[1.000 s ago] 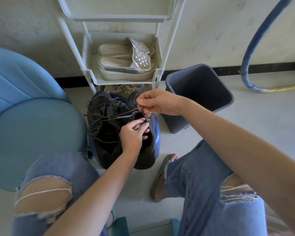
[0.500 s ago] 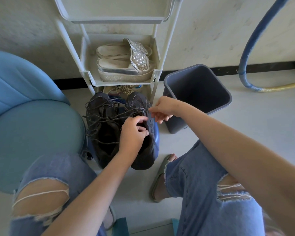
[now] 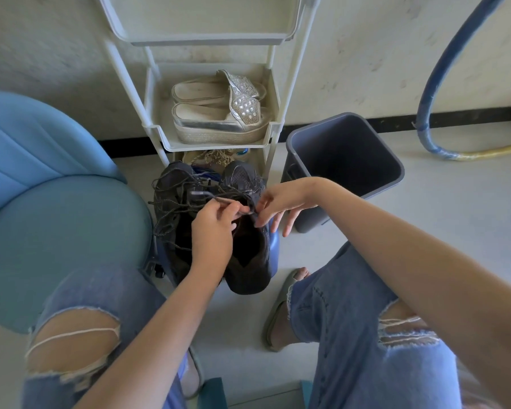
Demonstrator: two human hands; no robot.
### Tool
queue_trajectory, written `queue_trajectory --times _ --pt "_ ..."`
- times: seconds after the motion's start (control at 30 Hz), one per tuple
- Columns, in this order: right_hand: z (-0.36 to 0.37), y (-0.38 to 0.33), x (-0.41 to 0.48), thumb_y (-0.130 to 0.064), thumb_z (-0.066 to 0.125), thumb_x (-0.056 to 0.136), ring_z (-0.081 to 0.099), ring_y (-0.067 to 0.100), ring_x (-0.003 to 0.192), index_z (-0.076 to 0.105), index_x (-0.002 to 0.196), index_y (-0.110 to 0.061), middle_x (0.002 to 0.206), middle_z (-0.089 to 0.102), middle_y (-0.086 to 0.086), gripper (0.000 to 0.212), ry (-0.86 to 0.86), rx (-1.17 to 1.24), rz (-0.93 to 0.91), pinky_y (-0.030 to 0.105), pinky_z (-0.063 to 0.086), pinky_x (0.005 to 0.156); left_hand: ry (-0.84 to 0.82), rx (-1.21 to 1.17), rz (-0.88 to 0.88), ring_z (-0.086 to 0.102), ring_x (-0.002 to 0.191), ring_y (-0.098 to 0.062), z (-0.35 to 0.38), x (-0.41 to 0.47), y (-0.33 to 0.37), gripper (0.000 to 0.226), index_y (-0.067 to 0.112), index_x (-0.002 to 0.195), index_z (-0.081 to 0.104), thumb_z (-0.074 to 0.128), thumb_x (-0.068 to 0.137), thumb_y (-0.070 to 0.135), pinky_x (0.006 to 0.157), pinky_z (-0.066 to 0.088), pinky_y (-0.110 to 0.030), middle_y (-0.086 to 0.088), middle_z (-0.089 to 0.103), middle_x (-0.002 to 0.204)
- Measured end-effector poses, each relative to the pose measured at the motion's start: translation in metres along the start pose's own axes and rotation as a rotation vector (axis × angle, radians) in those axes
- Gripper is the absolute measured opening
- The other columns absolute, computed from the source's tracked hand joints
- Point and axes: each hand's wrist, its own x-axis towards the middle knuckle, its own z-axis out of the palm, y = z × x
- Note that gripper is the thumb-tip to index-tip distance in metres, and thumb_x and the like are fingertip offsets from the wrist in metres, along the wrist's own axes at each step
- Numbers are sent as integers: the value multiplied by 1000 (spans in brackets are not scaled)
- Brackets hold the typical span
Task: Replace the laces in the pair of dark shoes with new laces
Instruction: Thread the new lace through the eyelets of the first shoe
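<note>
Pale floor runs up to a scuffed wall, and a white shoe rack stands against it at the upper centre of the frame with silver sandals on its shelf. The pair of dark shoes sits just in front of the rack at frame centre, toes toward the wall, raised on a blue support between the person's knees. That likely keeps the eyelets in easy reach of a seated person. A grey bin stands open just to the right of the shoes, probably so that discarded laces can be dropped straight in. A blue chair fills the left side. The left hand hovers over the nearer shoe's opening and pinches a grey lace between thumb and forefinger, lifting it clear of the tongue, apparently to draw it out of an eyelet. The right hand comes in from the right with its fingers spread and fairly straight. Its fingertips rest at the shoe's collar and hold nothing that can be made out, seemingly steadying the shoe against the pull. More loosened lacing lies tangled over the shoe on the left, so the unlacing looks partly done, and no new laces are in view.
</note>
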Motion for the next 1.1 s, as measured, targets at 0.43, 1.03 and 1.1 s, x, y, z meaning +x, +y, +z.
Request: queue_trajectory --times 0.43,1.03,1.1 --pt "9 0 20 -31 75 81 68 26 84 62 97 -10 99 66 12 29 142 -214 -18 29 58 57 -1 -197 -250 32 34 -3 -39 -13 18 24 11 89 60 40 100 14 34 33 -14 10 37 45" --pt "9 -3 18 -15 75 82 70 27 70 63 105 6 80 68 21 33 169 -25 -11 28 60 62 -133 380 -119 61 67 -11 3 13 -11 15 16 84 71 58 90 21 67 47 -26 0 69 72" --pt "8 -1 16 -21 75 82 71 21 64 65 100 6 80 70 19 33 126 -7 18 25 58 59 -141 369 -134 52 62 -12 -4 9 -7 19 19 82 73 55 91 17 62 42 -26 3 60 63"
